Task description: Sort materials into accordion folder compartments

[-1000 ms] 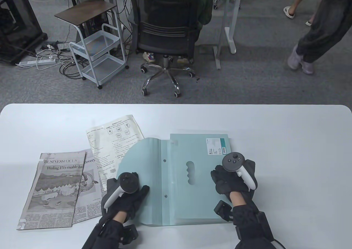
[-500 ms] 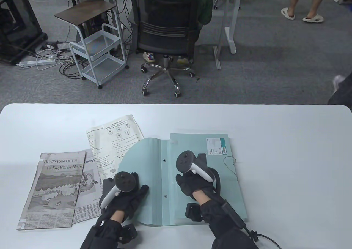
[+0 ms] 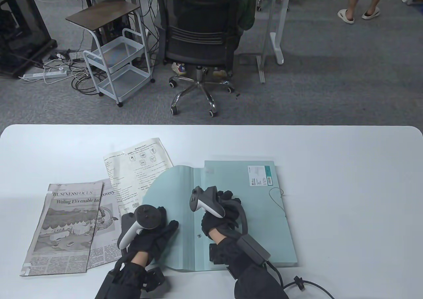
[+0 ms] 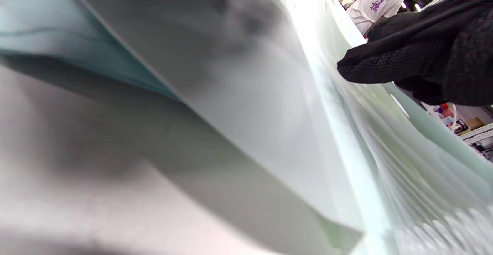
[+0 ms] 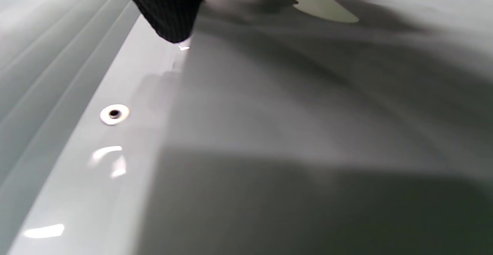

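So, starting at the left edge of the white table (image 3: 330,167): folded newspaper with the "BUSINESS FOCUS" headline (image 3: 66,226), lying flat near the front-left part. Just right of it and a bit further back, a printed white sheet with small diagrams and text (image 3: 135,167), tilted, its right side tucked under the folder flap.

Then the pale teal translucent plastic accordion folder (image 3: 257,213), flat near the front edge around the middle, rounded flap (image 3: 172,193) opened out to the left. White label with a barcode (image 3: 260,175) at its far-right corner, thin elastic cord loop (image 3: 277,200) off the right side.

Left hand in a black sensor glove (image 3: 155,236) resting on the front part of the flap, fingers laid out fairly straight and flat, pressing rather than gripping anything. Left wrist view: just blurry folder layers fanned apart, with a gloved finger (image 4: 396,64) on top.

Right hand in a black glove (image 3: 219,218) over the middle of the folder, by the wavy handle cutout (image 5: 316,4). Fingers curled down onto the cover there, can't tell whether actually gripping anything. Right wrist view: one gloved fingertip (image 5: 165,8) touching the cover near the fold, small metal rivet (image 5: 114,114) beside it.
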Action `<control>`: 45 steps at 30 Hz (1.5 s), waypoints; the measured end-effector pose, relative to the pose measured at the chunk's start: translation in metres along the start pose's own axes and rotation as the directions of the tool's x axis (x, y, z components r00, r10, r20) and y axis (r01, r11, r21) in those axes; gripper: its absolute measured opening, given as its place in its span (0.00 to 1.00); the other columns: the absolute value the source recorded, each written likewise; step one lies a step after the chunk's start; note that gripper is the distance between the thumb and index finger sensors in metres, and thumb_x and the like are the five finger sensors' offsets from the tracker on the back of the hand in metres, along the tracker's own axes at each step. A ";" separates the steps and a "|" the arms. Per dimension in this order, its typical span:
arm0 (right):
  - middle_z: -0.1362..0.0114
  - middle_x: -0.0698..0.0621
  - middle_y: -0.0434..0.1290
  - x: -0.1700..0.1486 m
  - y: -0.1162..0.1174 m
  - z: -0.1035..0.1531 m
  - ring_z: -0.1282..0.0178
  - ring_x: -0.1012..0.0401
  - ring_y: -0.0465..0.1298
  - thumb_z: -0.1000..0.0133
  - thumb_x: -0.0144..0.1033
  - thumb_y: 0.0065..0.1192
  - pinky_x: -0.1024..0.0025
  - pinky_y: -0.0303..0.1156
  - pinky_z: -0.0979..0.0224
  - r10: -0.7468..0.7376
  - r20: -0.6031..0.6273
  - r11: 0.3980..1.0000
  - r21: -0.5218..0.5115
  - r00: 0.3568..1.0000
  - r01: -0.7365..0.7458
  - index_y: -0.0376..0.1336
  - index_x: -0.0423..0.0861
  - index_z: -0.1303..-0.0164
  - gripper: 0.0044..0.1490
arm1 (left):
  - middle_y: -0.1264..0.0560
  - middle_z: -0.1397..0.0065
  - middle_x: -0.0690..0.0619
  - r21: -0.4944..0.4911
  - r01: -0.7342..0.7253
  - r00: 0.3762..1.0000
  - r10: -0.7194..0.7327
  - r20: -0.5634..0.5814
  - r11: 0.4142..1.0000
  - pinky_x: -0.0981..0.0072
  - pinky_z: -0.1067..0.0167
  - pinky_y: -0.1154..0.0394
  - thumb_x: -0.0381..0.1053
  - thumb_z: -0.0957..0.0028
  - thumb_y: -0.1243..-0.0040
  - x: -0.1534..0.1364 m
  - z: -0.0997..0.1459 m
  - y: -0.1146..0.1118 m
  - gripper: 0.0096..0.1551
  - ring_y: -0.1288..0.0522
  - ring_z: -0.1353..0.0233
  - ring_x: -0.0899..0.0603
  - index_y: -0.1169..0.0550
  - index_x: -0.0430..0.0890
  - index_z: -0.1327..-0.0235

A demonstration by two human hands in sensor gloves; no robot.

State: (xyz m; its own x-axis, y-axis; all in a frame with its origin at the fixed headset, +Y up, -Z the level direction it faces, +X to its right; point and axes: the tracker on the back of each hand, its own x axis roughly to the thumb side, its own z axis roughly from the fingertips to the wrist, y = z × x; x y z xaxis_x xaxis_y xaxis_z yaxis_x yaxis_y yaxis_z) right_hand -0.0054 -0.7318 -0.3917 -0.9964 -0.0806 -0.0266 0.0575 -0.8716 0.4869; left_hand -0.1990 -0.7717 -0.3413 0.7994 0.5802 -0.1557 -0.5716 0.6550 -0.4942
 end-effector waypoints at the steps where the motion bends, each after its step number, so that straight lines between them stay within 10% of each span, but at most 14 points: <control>1: 0.18 0.20 0.27 -0.001 -0.001 0.001 0.25 0.20 0.43 0.29 0.43 0.48 0.26 0.48 0.28 -0.009 -0.001 1.000 0.007 1.000 0.009 0.26 0.26 0.17 0.55 | 0.76 0.20 0.22 -0.002 -0.009 1.000 0.009 0.001 1.000 0.22 0.33 0.67 0.58 0.22 0.67 0.000 0.000 0.000 0.45 0.76 0.26 0.15 0.68 0.36 0.13; 23: 0.21 0.28 0.61 -0.091 -0.062 0.033 0.32 0.37 0.71 0.31 0.24 0.44 0.41 0.67 0.30 -0.539 0.109 0.839 -0.008 0.835 0.543 0.41 0.27 0.17 0.36 | 0.76 0.20 0.23 -0.008 -0.052 0.999 0.052 0.015 0.999 0.23 0.34 0.68 0.58 0.22 0.67 -0.003 0.000 0.002 0.44 0.77 0.27 0.15 0.67 0.36 0.12; 45: 0.18 0.22 0.55 -0.203 -0.056 0.033 0.29 0.34 0.69 0.30 0.26 0.46 0.43 0.67 0.29 -0.906 0.349 0.313 0.167 0.241 0.935 0.45 0.27 0.15 0.35 | 0.76 0.20 0.22 -0.001 -0.013 1.000 0.013 0.007 1.000 0.24 0.34 0.68 0.58 0.22 0.67 -0.002 0.001 0.000 0.44 0.76 0.27 0.15 0.67 0.36 0.13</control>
State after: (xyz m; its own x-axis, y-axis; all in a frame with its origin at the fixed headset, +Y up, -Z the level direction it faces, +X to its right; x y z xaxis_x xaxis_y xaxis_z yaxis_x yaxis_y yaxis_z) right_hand 0.1919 -0.6510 -0.3846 -0.3140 0.9386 -0.1430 -0.9241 -0.2676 0.2729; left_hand -0.2003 -0.7725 -0.3399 0.7907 0.5919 -0.1562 -0.5816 0.6468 -0.4934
